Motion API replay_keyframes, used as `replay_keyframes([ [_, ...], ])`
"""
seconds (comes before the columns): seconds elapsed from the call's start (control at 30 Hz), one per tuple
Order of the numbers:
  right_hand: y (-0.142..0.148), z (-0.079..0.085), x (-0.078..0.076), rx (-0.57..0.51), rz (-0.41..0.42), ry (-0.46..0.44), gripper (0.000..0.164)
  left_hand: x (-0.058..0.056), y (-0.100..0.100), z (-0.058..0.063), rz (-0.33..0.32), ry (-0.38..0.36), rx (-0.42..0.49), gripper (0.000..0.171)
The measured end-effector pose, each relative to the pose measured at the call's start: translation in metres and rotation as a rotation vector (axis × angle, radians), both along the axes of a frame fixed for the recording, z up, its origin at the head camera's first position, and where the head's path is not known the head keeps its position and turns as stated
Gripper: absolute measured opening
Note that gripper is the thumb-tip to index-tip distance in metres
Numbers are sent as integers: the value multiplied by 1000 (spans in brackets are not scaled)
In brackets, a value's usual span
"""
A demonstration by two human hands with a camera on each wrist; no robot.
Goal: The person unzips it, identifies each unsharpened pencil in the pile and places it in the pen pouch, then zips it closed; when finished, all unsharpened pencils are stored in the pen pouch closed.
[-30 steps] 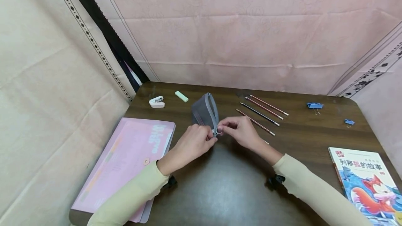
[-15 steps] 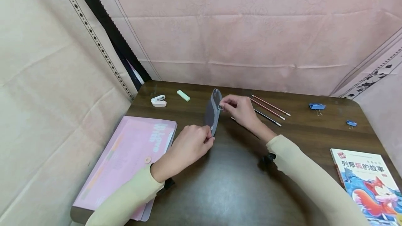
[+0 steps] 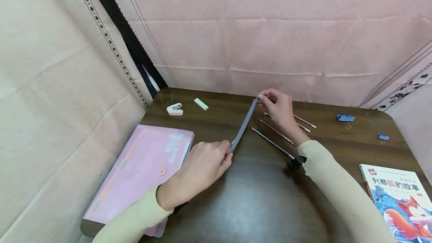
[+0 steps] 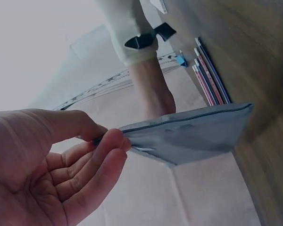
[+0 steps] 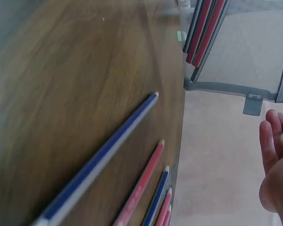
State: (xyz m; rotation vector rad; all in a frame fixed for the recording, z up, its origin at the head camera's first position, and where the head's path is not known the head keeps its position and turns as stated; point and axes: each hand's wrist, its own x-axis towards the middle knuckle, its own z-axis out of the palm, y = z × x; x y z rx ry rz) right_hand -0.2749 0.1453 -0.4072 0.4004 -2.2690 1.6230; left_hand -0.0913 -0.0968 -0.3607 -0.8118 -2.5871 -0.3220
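Note:
A grey mesh zip pencil case [image 3: 243, 126] is stretched between the two hands above the table, its zip edge upward and looking drawn together. At its near end the left hand [image 3: 204, 162] pinches the corner between thumb and fingers. The right hand [image 3: 278, 108] pinches the zip's ring pull [image 3: 258, 99] at the far end. Through the mesh in the right wrist view, red pencils [image 5: 205, 35] and dark ones show inside the case. The left wrist view has the left thumb and index finger [image 4: 114, 141] on the case's corner.
Several loose pencils [image 3: 271, 142] lie under the right forearm. A pink folder [image 3: 148, 160] is at left, with a white stapler [image 3: 174, 109] and a pale green stick-like block [image 3: 201, 104] behind it. Blue binder clips [image 3: 345, 118] and a picture book [image 3: 398, 198] are at right.
The right hand has drawn the ring pull away from the left hand, to the far end of the case. The case's gaping mouth has narrowed to a straight edge.

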Motion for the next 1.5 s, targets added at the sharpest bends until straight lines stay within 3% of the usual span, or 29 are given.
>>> replay_keyframes([
  [0.17,13,6,10,-6,-8,0,15,-8,-8,5,-22,-26,-14,17],
  [0.3,25,7,21,-29,2,-3,15,-15,-23,13,-95,-31,-89,16],
  [0.4,36,5,34,-64,29,-40,17,-20,-38,19,-152,-32,-137,15],
  [0.5,49,6,51,-80,78,-84,19,-27,-52,21,-166,-46,-125,14],
  [0.63,63,11,77,-13,115,-125,17,-44,-69,17,-163,-71,-84,9],
  [0.8,71,14,102,95,169,-165,12,-69,-83,4,-152,-134,-66,5],
  [0.97,75,3,111,188,299,-214,11,-82,-86,-8,-160,-270,-92,3],
  [1.3,92,-36,116,303,610,-376,11,-89,-77,-31,-163,-585,-121,8],
  [1.5,83,-50,126,405,691,-438,10,-89,-75,-49,-156,-810,-122,12],
])
